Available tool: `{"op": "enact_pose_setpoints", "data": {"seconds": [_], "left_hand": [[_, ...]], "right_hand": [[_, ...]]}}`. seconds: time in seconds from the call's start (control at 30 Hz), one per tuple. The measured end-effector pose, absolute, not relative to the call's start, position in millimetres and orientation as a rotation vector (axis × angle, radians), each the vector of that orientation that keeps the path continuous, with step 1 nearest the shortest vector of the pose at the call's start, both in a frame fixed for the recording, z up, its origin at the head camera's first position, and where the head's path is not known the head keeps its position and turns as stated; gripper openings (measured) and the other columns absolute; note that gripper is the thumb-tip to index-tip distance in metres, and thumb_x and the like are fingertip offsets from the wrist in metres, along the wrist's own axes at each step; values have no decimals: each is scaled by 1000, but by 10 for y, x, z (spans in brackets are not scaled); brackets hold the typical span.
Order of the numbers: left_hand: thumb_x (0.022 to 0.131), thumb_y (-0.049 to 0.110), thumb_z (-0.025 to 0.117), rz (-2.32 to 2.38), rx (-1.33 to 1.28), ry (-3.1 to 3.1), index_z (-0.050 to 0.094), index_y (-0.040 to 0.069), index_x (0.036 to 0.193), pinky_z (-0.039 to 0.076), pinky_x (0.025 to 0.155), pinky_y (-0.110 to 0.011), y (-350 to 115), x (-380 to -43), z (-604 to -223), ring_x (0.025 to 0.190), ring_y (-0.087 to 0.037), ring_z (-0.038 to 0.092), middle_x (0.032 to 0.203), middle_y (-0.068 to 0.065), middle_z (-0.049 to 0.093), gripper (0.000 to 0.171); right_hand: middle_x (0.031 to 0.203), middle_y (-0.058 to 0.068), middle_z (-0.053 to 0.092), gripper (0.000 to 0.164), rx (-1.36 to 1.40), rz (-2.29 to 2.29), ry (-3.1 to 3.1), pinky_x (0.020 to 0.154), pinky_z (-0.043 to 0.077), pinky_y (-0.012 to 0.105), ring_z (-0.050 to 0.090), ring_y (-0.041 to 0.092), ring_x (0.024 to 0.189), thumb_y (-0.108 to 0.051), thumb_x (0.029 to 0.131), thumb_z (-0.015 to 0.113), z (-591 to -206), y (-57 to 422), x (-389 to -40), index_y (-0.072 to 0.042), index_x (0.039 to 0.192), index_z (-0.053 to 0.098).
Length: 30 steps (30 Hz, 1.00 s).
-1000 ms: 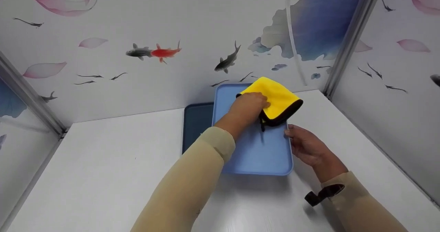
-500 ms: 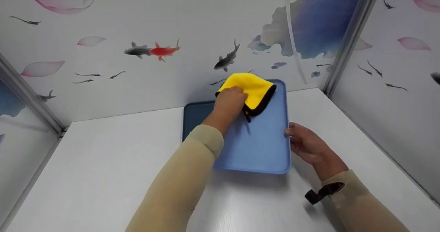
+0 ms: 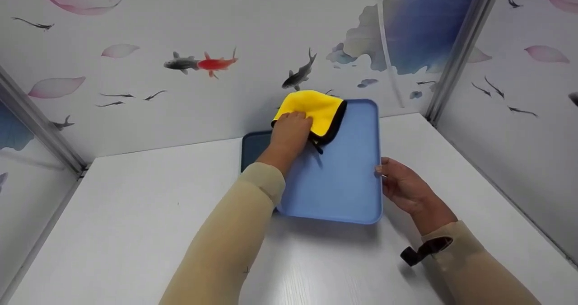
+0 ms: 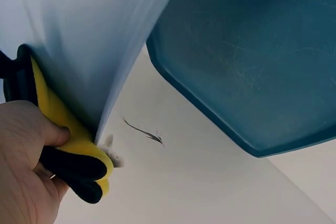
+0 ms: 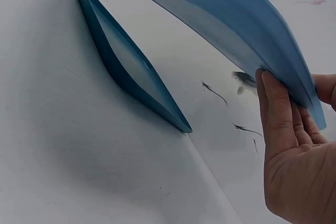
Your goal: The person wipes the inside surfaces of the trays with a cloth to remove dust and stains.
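Note:
A light blue tray is held tilted up above the table, its face toward the head camera. My right hand pinches its right edge, thumb on the face and fingers behind, as the right wrist view shows. My left hand grips a folded yellow cloth with black edging and presses it on the tray's upper left part. In the left wrist view the cloth bends over at the tray's rim, between thumb and fingers. Behind lies a dark teal tray, mostly hidden by the blue tray in the head view.
The white table meets a back wall printed with fish and petals. The dark tray lies on the table close to that wall. Side panels with metal posts bound the table left and right.
My left hand has slid the cloth leftward and slightly up across the tray, from its upper right to its upper left corner. The tray has shifted slightly up; the right hand keeps its hold.

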<state>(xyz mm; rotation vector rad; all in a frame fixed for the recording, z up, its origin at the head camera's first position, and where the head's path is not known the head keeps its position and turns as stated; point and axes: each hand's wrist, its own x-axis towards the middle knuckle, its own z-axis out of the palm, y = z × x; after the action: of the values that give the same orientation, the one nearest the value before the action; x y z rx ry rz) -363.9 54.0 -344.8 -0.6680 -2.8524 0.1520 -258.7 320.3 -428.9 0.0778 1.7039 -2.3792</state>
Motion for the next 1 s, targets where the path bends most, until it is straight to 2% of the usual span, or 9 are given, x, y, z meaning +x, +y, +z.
{"op": "enact_pose_setpoints", "data": {"seconds": [0.23, 0.53, 1.0], "left_hand": [[107, 12, 58, 126, -701, -2878, 60, 13, 142, 48, 115, -39, 509, -3595, -3468, 124, -25, 62, 136, -8, 65, 35], [107, 13, 58, 76, -749, -2926, 50, 14, 154, 41, 122, -39, 434, -3487, -3607, 135, -25, 56, 148, -7, 59, 47], [106, 16, 59, -52, -748, -2951, 51, 18, 154, 39, 124, -39, 321, -3196, -3592, 138, -23, 56, 152, -3, 58, 49]], "right_hand": [[117, 3, 72, 25, 52, -2405, 1678, 90, 61, 27, 72, 18, 106, -8, 99, 57, -4285, 3201, -2591, -11, 123, 63], [122, 3, 69, 32, 72, -2394, 1703, 94, 60, 28, 70, 18, 110, -11, 100, 58, -4303, 3207, -2595, -10, 131, 57], [123, 1, 69, 33, 71, -2388, 1737, 96, 60, 30, 70, 18, 111, -14, 101, 58, -4292, 3202, -2598, -10, 133, 54]]}}
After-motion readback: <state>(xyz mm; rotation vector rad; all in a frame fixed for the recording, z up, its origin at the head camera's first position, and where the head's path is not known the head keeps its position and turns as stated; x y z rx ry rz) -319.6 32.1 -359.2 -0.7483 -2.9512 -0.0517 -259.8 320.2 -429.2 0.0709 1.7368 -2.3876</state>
